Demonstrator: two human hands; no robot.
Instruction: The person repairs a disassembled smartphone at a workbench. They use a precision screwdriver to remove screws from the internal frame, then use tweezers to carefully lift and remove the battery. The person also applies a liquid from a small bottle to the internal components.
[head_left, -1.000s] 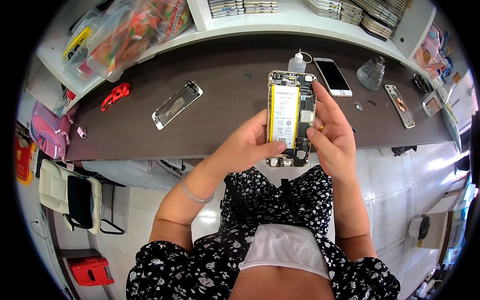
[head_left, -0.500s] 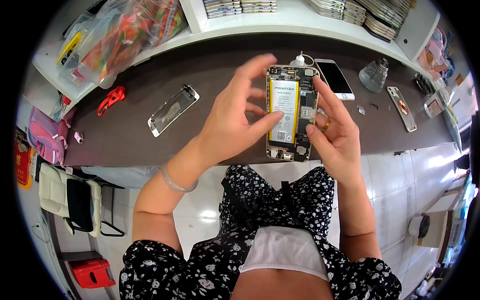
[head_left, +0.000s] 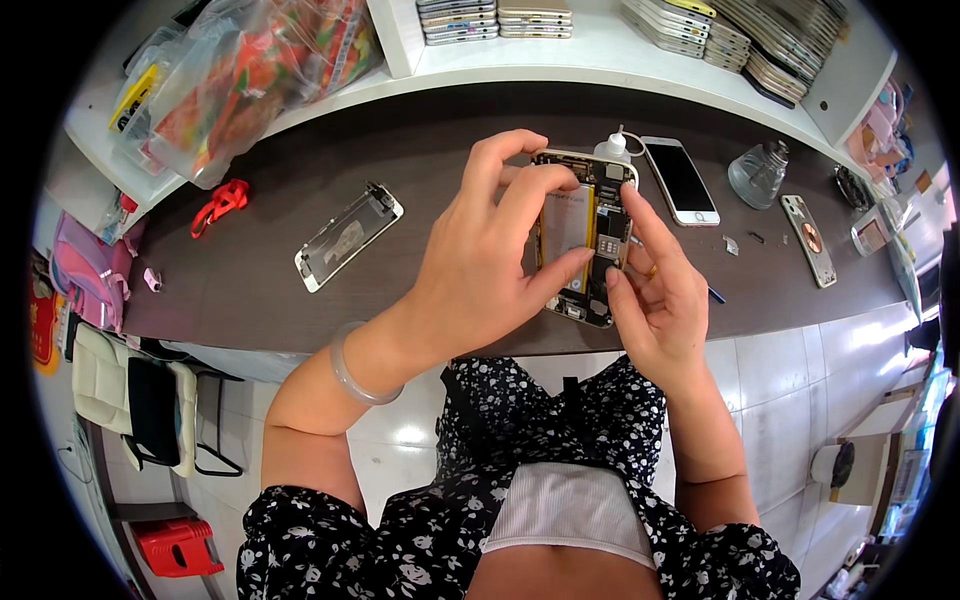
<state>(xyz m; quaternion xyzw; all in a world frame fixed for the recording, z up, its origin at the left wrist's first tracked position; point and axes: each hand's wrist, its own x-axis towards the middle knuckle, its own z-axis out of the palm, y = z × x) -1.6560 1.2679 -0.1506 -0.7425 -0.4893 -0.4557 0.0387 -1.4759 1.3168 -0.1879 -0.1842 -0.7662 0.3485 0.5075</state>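
An opened smartphone (head_left: 612, 222) is held upright over the desk's front edge, its circuit board and silver battery (head_left: 567, 225) with yellow edges exposed. My right hand (head_left: 662, 310) grips its right side, thumb low on the front and index finger near the top corner. My left hand (head_left: 470, 270) is bent over the left side: the thumb presses on the battery's lower part, one finger lies across its top, another touches the phone's top edge. Those fingers hide part of the battery. A thin blue-tipped rod (head_left: 716, 295) shows behind my right hand.
Left on the desk (head_left: 240, 300) lie a detached phone screen (head_left: 350, 238) and a red strap (head_left: 220, 207). To the right are a white phone (head_left: 682, 182), a glass bottle (head_left: 758, 178), small scraps and a phone back part (head_left: 808, 240). A white-capped bottle (head_left: 613, 147) stands behind the held phone.
My left fingers have come down from beside the phone onto its top edge and the battery. The phone sits slightly lower and more tilted. The whole view has shifted a little.
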